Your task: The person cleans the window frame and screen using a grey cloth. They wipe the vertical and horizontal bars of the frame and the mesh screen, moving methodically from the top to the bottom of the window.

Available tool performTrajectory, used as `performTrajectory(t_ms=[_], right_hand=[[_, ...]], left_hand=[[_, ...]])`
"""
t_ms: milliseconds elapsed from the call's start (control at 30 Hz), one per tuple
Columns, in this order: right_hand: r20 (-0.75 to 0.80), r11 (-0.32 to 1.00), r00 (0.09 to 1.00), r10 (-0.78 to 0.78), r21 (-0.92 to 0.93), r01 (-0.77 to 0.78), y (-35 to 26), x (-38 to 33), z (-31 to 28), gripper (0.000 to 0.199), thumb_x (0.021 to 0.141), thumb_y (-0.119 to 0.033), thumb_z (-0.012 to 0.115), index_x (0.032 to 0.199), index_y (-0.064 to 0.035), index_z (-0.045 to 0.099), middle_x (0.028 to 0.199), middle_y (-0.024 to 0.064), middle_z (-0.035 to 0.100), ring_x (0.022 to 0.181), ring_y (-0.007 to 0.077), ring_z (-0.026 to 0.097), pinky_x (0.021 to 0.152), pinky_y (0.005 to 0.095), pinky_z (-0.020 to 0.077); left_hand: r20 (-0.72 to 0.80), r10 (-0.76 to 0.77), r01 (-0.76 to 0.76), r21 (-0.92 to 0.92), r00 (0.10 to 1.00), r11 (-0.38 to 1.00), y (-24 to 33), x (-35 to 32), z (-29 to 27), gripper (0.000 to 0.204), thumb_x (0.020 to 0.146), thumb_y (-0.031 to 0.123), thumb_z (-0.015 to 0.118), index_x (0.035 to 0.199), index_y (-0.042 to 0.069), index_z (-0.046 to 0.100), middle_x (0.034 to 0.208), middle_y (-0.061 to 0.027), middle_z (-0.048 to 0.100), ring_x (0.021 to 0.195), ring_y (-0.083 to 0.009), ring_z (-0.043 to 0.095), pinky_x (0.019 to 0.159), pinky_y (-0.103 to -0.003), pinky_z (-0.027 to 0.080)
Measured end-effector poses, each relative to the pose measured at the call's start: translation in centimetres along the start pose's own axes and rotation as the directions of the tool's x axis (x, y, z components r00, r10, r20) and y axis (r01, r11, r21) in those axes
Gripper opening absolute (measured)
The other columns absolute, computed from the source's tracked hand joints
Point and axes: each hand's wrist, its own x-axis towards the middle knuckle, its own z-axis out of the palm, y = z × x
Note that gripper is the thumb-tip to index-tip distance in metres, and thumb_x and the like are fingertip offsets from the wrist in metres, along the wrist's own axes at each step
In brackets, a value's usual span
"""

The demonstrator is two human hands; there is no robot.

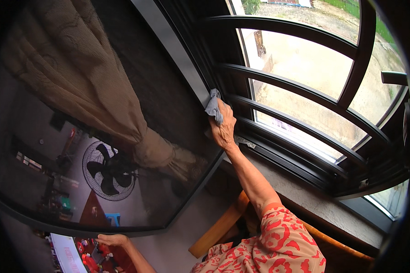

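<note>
A crumpled grey cloth (213, 108) is in my right hand (223, 129), whose fingers are closed around it. They press it to the dark frame (180, 59) of a large swung-out window panel (187, 200), near its hinge side. My right arm is stretched far up and forward. Low on the left, my left hand (114, 240) touches the panel's bottom edge from below, its visible fingers stretched out. The upper part of that hand is partly hidden by the frame.
Dark curved bars (305, 93) cross the window opening on the right, above a rough sill (323, 209). A wooden chair (221, 227) stands below. In the panel's dark surface appear a tied curtain (91, 73), a fan (108, 170) and a blue stool (113, 219). Red items (90, 263) lie lower left.
</note>
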Motion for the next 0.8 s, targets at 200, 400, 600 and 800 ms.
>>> performTrajectory(t_ms=[200,400,600,800], right_hand=[[0.203,0.978,0.957,0.208,-0.065,-0.199,4.2,-5.4,-0.8,0.085,0.069,-0.001,0.059,0.146,-0.0147,0.026,0.131,0.0247,0.037,0.119,0.0436,0.039,0.098,0.0482,0.0338],[0.12,0.998,0.991,-0.063,0.0,0.064,3.5,-3.8,-0.2,0.084,0.065,0.012,0.047,0.146,-0.0045,0.029,0.131,0.026,0.039,0.121,0.0423,0.038,0.105,0.0443,0.0274],[0.055,0.983,0.982,-0.179,0.04,0.177,0.2,-1.8,-0.5,0.088,0.061,0.017,0.049,0.145,-0.0049,0.033,0.136,0.0231,0.037,0.124,0.0393,0.037,0.108,0.0412,0.0254],[0.059,0.997,0.998,0.035,0.065,-0.039,3.9,-5.6,-0.2,0.077,0.07,0.012,0.053,0.142,-0.0061,0.035,0.134,0.0231,0.037,0.124,0.0403,0.038,0.108,0.0402,0.029]], left_hand=[[0.001,0.07,-0.07,-0.025,0.998,0.997,2.4,-1.6,0.1,0.066,0.101,0.042,0.033,0.136,-0.014,0.034,0.133,-0.0378,0.04,0.122,-0.0435,0.044,0.106,-0.042,0.032],[-0.045,0.106,-0.103,0.062,0.993,0.993,2.3,-1.1,0.4,0.056,0.103,0.031,0.032,0.131,-0.017,0.037,0.124,-0.0392,0.047,0.112,-0.0442,0.049,0.101,-0.043,0.035],[-0.036,0.071,-0.074,-0.093,0.997,0.993,5.9,-2.2,0.4,0.059,0.103,0.036,0.033,0.133,-0.015,0.037,0.132,-0.0362,0.043,0.12,-0.0402,0.047,0.106,-0.041,0.033],[-0.038,0.187,-0.191,-0.163,0.982,0.968,5.6,-2.1,0.5,0.057,0.103,0.033,0.034,0.133,-0.015,0.038,0.135,-0.0357,0.041,0.122,-0.0384,0.045,0.107,-0.04,0.031]])
